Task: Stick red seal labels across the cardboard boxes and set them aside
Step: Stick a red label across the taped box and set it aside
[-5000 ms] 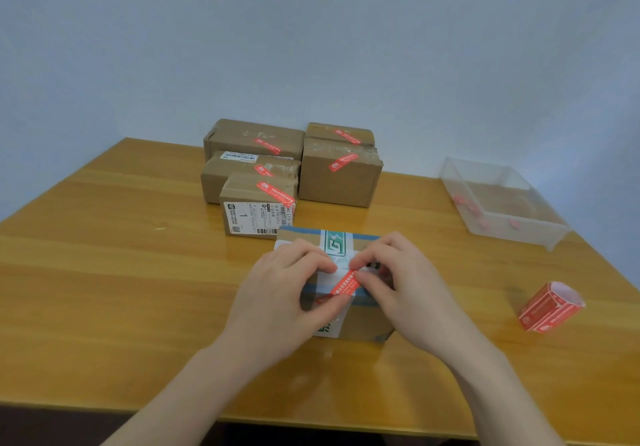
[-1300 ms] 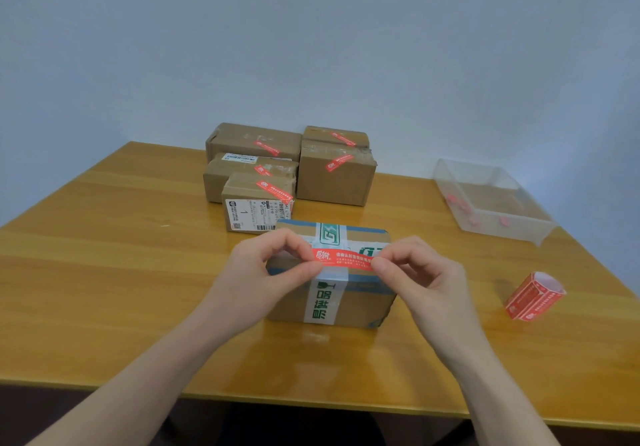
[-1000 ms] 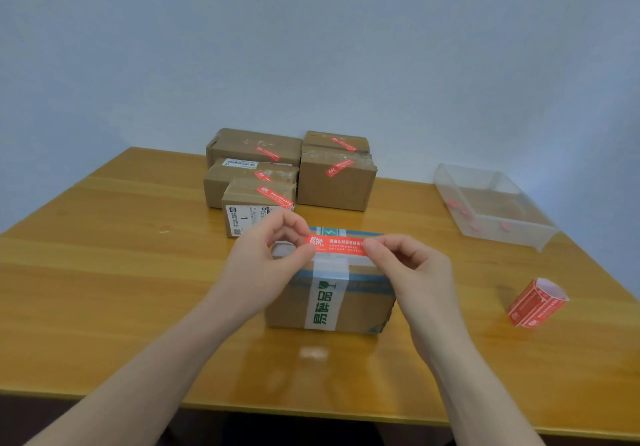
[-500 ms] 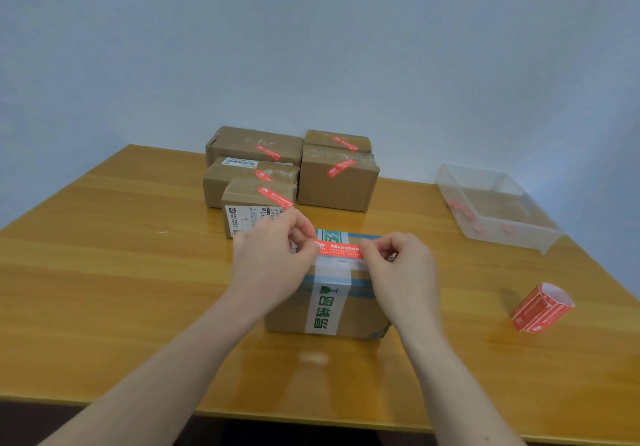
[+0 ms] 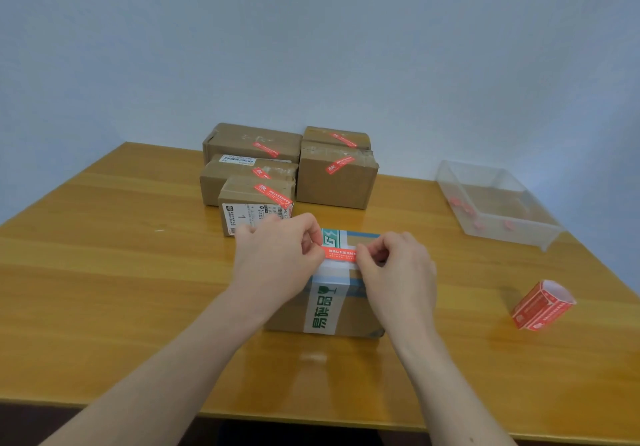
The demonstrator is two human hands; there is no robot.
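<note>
A cardboard box (image 5: 360,314) with a white and green tape band stands at the table's middle, near me. A red seal label (image 5: 340,253) stretches flat across its top, over the tape. My left hand (image 5: 277,255) pinches the label's left end between thumb and fingers. My right hand (image 5: 398,265) pinches its right end the same way. Whether the label touches the box top cannot be told. A roll of red labels (image 5: 540,305) lies on the table to the right.
Several sealed cardboard boxes (image 5: 332,182) with red labels stand grouped at the back of the wooden table (image 5: 104,272). A clear plastic bin (image 5: 495,203) holding small red scraps sits at the back right. A pale wall rises behind.
Both hands lifted the red label off the box front, turned it level and lowered it onto the box top. The hands have drawn closer together over the last second.
</note>
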